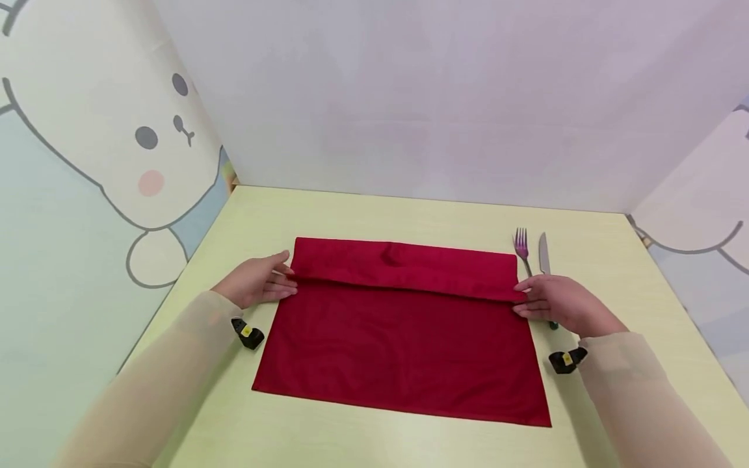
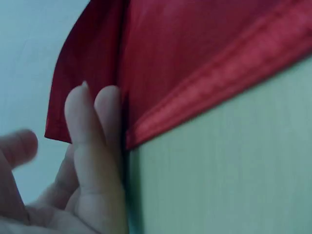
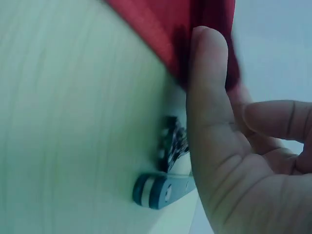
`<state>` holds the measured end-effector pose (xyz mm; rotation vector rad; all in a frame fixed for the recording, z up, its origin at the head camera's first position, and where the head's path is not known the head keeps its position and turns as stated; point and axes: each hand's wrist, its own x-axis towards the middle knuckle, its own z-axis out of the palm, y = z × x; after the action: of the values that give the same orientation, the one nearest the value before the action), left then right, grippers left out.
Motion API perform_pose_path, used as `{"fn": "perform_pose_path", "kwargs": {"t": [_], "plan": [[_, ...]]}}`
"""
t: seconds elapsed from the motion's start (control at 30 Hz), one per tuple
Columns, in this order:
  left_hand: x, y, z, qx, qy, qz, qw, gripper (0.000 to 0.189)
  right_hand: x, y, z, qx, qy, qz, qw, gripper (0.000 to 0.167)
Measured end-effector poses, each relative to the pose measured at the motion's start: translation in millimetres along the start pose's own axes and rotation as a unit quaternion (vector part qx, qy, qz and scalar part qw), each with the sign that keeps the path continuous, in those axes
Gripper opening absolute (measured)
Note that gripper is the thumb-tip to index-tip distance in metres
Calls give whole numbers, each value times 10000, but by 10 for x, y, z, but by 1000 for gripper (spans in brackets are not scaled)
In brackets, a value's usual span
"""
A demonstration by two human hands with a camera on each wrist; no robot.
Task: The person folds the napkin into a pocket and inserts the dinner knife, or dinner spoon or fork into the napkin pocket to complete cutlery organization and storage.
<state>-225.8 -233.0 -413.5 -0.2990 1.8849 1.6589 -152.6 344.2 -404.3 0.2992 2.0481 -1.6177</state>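
Observation:
A dark red cloth napkin (image 1: pixel 404 351) lies on the table, its far part folded toward me as a flap (image 1: pixel 351 257). At the flap's left end is my left hand (image 1: pixel 263 281), fingers nearly straight at the fold. In the left wrist view, its fingertips (image 2: pixel 80 109) touch the cloth while the thumb (image 2: pixel 22 146) stands apart. My right hand (image 1: pixel 564 302) is at the flap's right end. The right wrist view has its long straight finger (image 3: pixel 209 78) against the cloth and the thumb (image 3: pixel 275 117) off it. Some fingertips are hidden behind cloth.
Beyond and partly under my right hand lie a fork (image 1: pixel 521 246) and a knife (image 1: pixel 544 253), handles toward me. The pale yellow table (image 1: pixel 328 442) meets a white back wall (image 1: pixel 409 117). Cartoon-printed sheets (image 1: pixel 70 260) flank both sides.

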Motion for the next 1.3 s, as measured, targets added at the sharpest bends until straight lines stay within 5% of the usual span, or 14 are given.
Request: {"fn": "perform_pose_path", "kwargs": {"t": [0.23,0.33,0.6,0.93,1.1,1.3], "plan": [[69,7,77,196,360,159,9990,24,27,31,47,128,320,86,9994,38],[90,2,109,256,405,158,9987,36,15,63,61,163,442,97,9988,31],[99,-12,144,370,635,313,9968,63,12,77,72,556,447,-189,9973,60],[100,28,181,686,825,465,9931,53,98,30,147,323,760,-213,9964,55],[-1,49,171,847,757,568,9919,46,-3,4,145,73,796,-173,9966,66],[-272,-17,120,1263,549,762,9875,43,-238,69,139,389,448,-37,9982,75]]}}
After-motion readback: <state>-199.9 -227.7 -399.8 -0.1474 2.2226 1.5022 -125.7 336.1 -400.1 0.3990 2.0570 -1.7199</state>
